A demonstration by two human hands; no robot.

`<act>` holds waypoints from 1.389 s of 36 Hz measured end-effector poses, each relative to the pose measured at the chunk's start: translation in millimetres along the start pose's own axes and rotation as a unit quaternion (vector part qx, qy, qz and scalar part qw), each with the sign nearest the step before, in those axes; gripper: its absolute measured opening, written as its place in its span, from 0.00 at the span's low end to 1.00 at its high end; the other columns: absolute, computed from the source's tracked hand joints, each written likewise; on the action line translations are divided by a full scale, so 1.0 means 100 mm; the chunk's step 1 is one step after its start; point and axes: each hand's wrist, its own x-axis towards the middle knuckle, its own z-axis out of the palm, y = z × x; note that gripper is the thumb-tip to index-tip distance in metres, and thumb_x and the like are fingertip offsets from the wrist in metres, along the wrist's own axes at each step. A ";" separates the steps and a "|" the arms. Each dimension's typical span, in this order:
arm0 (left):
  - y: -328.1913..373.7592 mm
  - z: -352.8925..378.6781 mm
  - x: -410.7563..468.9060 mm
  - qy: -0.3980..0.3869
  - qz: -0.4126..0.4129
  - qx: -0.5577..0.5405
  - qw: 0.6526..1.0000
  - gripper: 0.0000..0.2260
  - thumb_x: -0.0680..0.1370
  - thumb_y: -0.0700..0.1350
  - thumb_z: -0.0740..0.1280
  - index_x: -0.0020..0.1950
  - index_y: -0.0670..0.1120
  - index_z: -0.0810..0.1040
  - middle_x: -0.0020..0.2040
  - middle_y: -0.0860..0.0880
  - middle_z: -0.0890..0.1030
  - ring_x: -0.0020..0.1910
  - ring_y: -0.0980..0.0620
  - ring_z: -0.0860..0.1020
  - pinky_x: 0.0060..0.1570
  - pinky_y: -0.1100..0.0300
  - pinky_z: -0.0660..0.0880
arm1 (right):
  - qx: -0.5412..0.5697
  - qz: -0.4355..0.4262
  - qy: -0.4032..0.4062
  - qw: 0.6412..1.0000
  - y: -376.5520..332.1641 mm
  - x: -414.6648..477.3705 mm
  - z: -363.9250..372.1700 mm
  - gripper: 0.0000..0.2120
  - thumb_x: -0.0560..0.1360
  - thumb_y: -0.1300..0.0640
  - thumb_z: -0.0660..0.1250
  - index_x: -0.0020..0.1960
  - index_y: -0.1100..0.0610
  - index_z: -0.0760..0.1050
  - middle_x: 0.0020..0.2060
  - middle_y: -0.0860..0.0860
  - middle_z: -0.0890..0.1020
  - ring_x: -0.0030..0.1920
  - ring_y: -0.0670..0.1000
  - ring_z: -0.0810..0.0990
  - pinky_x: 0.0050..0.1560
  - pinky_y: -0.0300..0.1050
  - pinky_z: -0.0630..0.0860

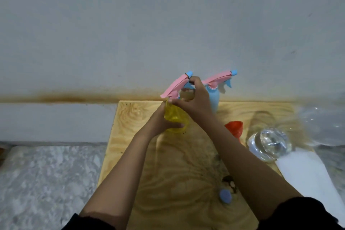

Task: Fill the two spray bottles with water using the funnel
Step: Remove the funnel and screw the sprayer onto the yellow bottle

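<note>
Both arms are reaching forward over the wooden board [130,136], and the forearms are lying almost parallel. The left hand [160,121] is gripping the body of the yellow spray bottle [174,115] from the left side, with the fingers curled around it and the thumb lying across the front. The right hand [194,99] is coming over the top of the same bottle. Its fingers are bent around the neck, just under the pink spray head [174,87], and one finger is touching the head near the blue nozzle. The bottle is standing near the far edge of the board, and the pink head is sitting on it at a tilt.

The yellow bottle is translucent, but I cannot tell if any water is inside. The blue spray bottle [214,99] is standing upright just behind the right hand, with its own pink head on top. The red funnel [235,127] is lying on its side on the board, right of the right forearm. Beside it, a clear container [268,144] is standing open; it seems to be holding water, though the level is not clear.
</note>
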 end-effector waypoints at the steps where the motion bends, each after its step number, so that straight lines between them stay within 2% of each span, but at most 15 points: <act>1: -0.01 0.00 0.06 0.002 0.006 0.008 1.000 0.36 0.63 0.39 0.80 0.65 0.52 0.66 0.59 0.57 0.72 0.60 0.56 0.73 0.48 0.79 0.68 | 0.005 0.004 0.002 1.000 0.02 0.02 0.02 0.33 0.62 0.57 0.80 0.62 0.61 0.67 0.56 0.56 0.77 0.53 0.52 0.79 0.51 0.45 0.79; 4: -0.11 -0.02 0.22 0.043 0.000 0.034 0.998 0.39 0.61 0.44 0.81 0.67 0.49 0.66 0.60 0.52 0.67 0.60 0.57 0.68 0.60 0.69 0.68 | 0.019 0.002 0.022 1.000 0.09 0.10 0.09 0.34 0.63 0.56 0.79 0.63 0.60 0.66 0.56 0.56 0.76 0.49 0.53 0.81 0.50 0.46 0.80; 7: -0.11 -0.03 0.30 0.074 -0.045 0.034 0.996 0.39 0.63 0.41 0.80 0.70 0.47 0.64 0.58 0.48 0.59 0.57 0.53 0.64 0.57 0.69 0.66 | 0.018 -0.003 0.048 0.999 0.14 0.16 0.13 0.33 0.64 0.55 0.79 0.62 0.59 0.66 0.53 0.55 0.77 0.46 0.50 0.80 0.46 0.38 0.79; 9: -0.12 -0.03 0.34 0.089 -0.024 0.025 0.995 0.38 0.63 0.37 0.79 0.70 0.46 0.66 0.56 0.47 0.62 0.55 0.52 0.66 0.53 0.72 0.68 | 0.025 -0.005 0.062 0.998 0.15 0.20 0.15 0.32 0.64 0.55 0.78 0.62 0.59 0.66 0.53 0.54 0.76 0.45 0.48 0.79 0.44 0.33 0.77; 12: -0.15 -0.03 0.35 0.110 0.008 0.019 0.994 0.36 0.63 0.38 0.79 0.68 0.48 0.69 0.59 0.48 0.69 0.56 0.53 0.70 0.56 0.64 0.71 | 0.038 -0.003 0.084 0.996 0.16 0.25 0.17 0.31 0.65 0.55 0.78 0.62 0.61 0.66 0.52 0.52 0.74 0.44 0.41 0.77 0.44 0.31 0.76; 15: -0.16 -0.04 0.33 0.124 -0.011 -0.025 0.992 0.33 0.63 0.37 0.78 0.65 0.49 0.70 0.58 0.52 0.73 0.55 0.55 0.73 0.51 0.64 0.73 | 0.048 0.005 0.093 0.995 0.18 0.30 0.17 0.31 0.64 0.56 0.79 0.59 0.61 0.67 0.49 0.49 0.73 0.44 0.31 0.74 0.42 0.25 0.72; 20: -0.23 -0.01 0.29 0.133 -0.018 -0.069 0.989 0.32 0.67 0.34 0.76 0.67 0.48 0.69 0.55 0.59 0.73 0.51 0.67 0.72 0.46 0.78 0.71 | 0.054 0.010 0.065 0.996 0.20 0.32 0.16 0.28 0.63 0.53 0.79 0.56 0.56 0.66 0.46 0.47 0.76 0.44 0.42 0.77 0.44 0.36 0.77; 25: -0.26 0.08 0.23 0.143 -0.006 -0.058 0.988 0.32 0.70 0.36 0.74 0.70 0.51 0.66 0.62 0.54 0.68 0.62 0.57 0.69 0.59 0.65 0.68 | 0.049 0.008 0.067 0.997 0.21 0.25 0.17 0.27 0.64 0.52 0.78 0.54 0.52 0.65 0.47 0.48 0.76 0.44 0.42 0.77 0.44 0.32 0.76; 29: -0.31 0.11 0.23 0.170 -0.002 -0.039 0.985 0.32 0.71 0.40 0.74 0.72 0.49 0.66 0.60 0.52 0.66 0.55 0.64 0.69 0.50 0.78 0.68 | 0.043 0.011 0.059 0.997 0.22 0.24 0.19 0.28 0.67 0.52 0.76 0.61 0.58 0.67 0.53 0.52 0.76 0.47 0.44 0.77 0.45 0.31 0.75; 32: -0.33 0.12 0.23 0.181 0.005 -0.020 0.983 0.32 0.71 0.41 0.74 0.72 0.50 0.66 0.59 0.53 0.67 0.53 0.68 0.70 0.49 0.78 0.69 | 0.028 0.005 0.063 0.998 0.21 0.23 0.19 0.30 0.69 0.52 0.74 0.64 0.60 0.66 0.55 0.53 0.75 0.47 0.43 0.76 0.46 0.30 0.74; 40: -0.31 0.08 0.22 0.190 0.059 0.078 0.977 0.28 0.67 0.44 0.77 0.65 0.46 0.73 0.56 0.46 0.77 0.54 0.50 0.74 0.49 0.55 0.76 | -0.012 0.008 0.092 0.996 0.14 0.22 0.18 0.30 0.69 0.53 0.75 0.64 0.63 0.67 0.55 0.57 0.77 0.51 0.49 0.78 0.41 0.25 0.73; 44: -0.23 0.05 0.19 0.203 0.072 0.114 0.970 0.22 0.67 0.45 0.77 0.57 0.41 0.76 0.50 0.42 0.78 0.49 0.45 0.75 0.42 0.60 0.69 | -0.039 0.001 0.130 0.991 0.09 0.15 0.20 0.28 0.69 0.61 0.74 0.65 0.66 0.69 0.56 0.60 0.77 0.53 0.55 0.80 0.49 0.36 0.78; 45: -0.20 0.04 0.18 0.205 0.071 0.121 0.969 0.21 0.67 0.45 0.76 0.56 0.39 0.76 0.49 0.40 0.78 0.49 0.43 0.75 0.42 0.61 0.67 | -0.047 -0.004 0.144 0.988 0.09 0.13 0.20 0.27 0.68 0.63 0.73 0.65 0.67 0.69 0.56 0.62 0.77 0.52 0.56 0.81 0.50 0.34 0.77; 47: -0.15 0.03 0.14 0.210 0.079 0.130 0.966 0.22 0.66 0.48 0.74 0.54 0.36 0.76 0.47 0.37 0.77 0.48 0.39 0.75 0.42 0.60 0.66 | -0.053 -0.007 0.173 0.983 0.05 0.06 0.17 0.26 0.68 0.67 0.69 0.65 0.66 0.69 0.57 0.62 0.77 0.51 0.57 0.81 0.51 0.29 0.74; 50: -0.15 0.04 0.06 0.230 0.092 0.117 0.962 0.27 0.66 0.53 0.67 0.54 0.31 0.75 0.47 0.32 0.75 0.47 0.37 0.75 0.46 0.58 0.66 | -0.016 0.045 0.175 0.983 -0.11 -0.10 0.07 0.25 0.70 0.69 0.65 0.66 0.63 0.68 0.61 0.57 0.74 0.51 0.52 0.80 0.51 0.38 0.76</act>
